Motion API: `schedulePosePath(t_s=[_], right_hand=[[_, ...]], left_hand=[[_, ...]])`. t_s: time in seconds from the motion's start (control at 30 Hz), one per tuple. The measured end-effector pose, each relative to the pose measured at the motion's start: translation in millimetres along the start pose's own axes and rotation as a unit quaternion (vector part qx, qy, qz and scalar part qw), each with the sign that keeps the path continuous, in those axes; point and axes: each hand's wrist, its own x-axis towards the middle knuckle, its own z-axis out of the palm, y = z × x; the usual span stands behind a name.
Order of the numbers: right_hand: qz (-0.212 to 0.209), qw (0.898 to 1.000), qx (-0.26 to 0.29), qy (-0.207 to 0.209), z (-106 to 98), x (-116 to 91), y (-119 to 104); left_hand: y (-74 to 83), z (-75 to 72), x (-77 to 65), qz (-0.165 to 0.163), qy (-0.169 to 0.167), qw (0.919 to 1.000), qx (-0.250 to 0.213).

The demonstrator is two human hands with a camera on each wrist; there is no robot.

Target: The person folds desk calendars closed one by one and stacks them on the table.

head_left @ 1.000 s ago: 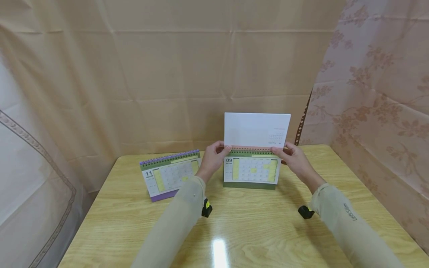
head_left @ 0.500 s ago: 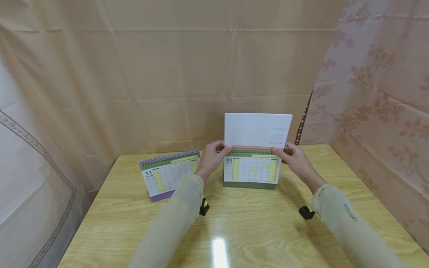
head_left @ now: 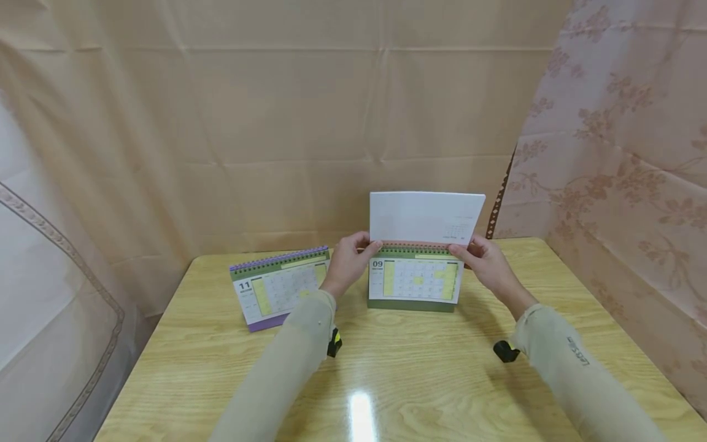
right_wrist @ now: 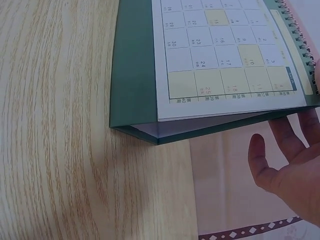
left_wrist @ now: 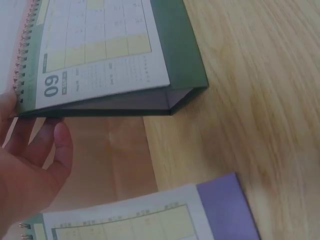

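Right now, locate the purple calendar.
In the head view, the purple calendar stands on the table left of the green calendar, partly behind the left sleeve.

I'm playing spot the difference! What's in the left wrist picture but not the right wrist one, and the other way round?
Left wrist only: the purple calendar, the left hand and the 09.

Right wrist only: the right hand and the diamond trim.

Both: the green calendar and the table.

White pages [head_left: 414, 215] slightly lower on top
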Motion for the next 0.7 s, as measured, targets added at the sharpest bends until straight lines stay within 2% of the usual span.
schedulePosePath(t_s=[0.17,0.47,0.7], right_hand=[[-0.009,1.0,0.01,-0.004,-0.3,1.2,2.1],[-0.027,0.999,0.027,-0.012,0.6,-0.5,-0.7],[-0.017,0.999,0.038,-0.016,-0.5,-1.6,1.7]], left_hand=[[0.1,-2.2,0.5,0.004,-0.01,0.9999,0.004],[-1.7,-1.9,0.6,-0.002,-0.006,1.0,0.003],[0.1,-5.5,1.1,0.01,-0.03,0.9993,0.021]])
